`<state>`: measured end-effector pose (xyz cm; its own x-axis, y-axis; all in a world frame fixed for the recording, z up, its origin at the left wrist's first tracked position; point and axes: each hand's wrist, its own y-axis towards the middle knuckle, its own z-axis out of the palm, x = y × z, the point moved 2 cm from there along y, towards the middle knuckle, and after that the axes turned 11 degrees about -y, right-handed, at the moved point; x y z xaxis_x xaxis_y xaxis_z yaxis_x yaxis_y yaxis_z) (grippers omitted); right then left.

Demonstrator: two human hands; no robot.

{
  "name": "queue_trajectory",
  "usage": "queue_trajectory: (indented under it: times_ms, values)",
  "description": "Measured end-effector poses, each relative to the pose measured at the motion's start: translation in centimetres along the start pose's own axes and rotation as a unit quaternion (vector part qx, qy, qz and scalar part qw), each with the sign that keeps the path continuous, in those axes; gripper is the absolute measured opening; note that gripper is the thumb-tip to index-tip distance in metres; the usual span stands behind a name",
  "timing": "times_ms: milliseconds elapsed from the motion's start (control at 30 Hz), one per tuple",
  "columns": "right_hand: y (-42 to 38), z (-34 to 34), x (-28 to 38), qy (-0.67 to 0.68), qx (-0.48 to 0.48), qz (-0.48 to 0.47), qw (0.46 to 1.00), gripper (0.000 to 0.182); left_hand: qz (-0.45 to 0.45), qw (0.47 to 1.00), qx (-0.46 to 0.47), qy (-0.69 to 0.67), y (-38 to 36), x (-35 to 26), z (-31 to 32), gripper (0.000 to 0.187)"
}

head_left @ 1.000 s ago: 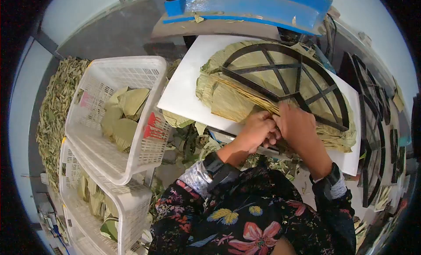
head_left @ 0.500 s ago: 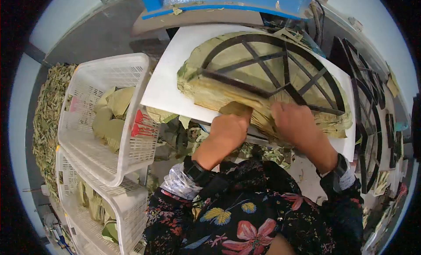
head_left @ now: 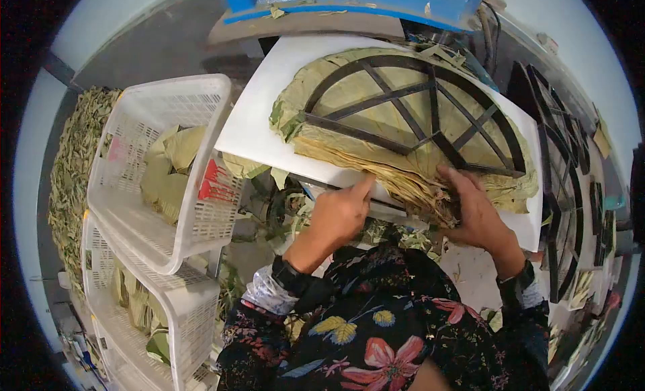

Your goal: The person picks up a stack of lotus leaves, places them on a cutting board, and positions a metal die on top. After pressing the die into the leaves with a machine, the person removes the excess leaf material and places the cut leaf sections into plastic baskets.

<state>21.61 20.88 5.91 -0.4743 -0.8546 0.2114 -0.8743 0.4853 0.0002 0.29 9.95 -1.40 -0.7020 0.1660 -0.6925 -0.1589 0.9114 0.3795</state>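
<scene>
A thick stack of dried, greenish-tan leaves [head_left: 396, 169] lies folded on a white board [head_left: 252, 132], its brown bunched ends at the front edge. On top rests a dark half-round cutting frame [head_left: 432, 115] with crossing bars. My left hand [head_left: 336, 220] is closed at the stack's front edge, index fingertip against the leaf layers; its thumb is mostly hidden. Around the bunched brown ends curls my right hand [head_left: 480, 216], fingers above and thumb below.
Two white plastic baskets [head_left: 171, 260] holding leaves stand at the left, one above the other. Beyond them is a heap of dried leaves [head_left: 80, 169]. More dark frames [head_left: 561, 183] lean at the right. Blue machinery [head_left: 356, 11] overhangs the back.
My left hand has drawn back slightly left and down from the leaf flap it was gripping. My right hand has shifted right and opened wider around the bunched leaf ends, which now show.
</scene>
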Motion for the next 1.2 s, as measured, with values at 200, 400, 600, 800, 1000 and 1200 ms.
queue_trajectory:
  times_ms: [200, 400, 600, 800, 1000, 1200]
  values:
    - [0.2, 1.8, -2.0, -0.112, -0.088, -0.082, 0.986, 0.073, 0.045, 0.992, 0.040, -0.107, -3.2, -0.4, 2.7, 0.032]
    - [0.2, 2.3, -4.1, 0.033, -0.129, 0.013, 0.991, 0.050, -0.014, 0.976, 0.021, -0.218, -3.6, -2.1, 4.2, 0.029]
    - [0.0, 3.1, -3.1, 0.008, -0.176, 0.063, 0.982, 0.043, -0.285, 0.857, 0.066, -0.423, -2.7, -2.6, 4.8, 0.031]
    - [-0.2, 3.6, -2.4, 0.000, -0.191, 0.084, 0.978, 0.045, -0.345, 0.788, 0.022, -0.510, 0.2, -3.2, 5.1, 0.031]
    - [0.2, 6.4, -2.4, -0.006, -0.237, 0.119, 0.964, 0.055, -0.378, 0.792, 0.036, -0.479, 0.4, -3.1, 5.3, 0.029]
    - [1.0, 5.6, -1.1, -0.043, -0.204, 0.056, 0.976, 0.066, -0.380, 0.788, 0.043, -0.482, 0.2, -2.9, 5.5, 0.029]
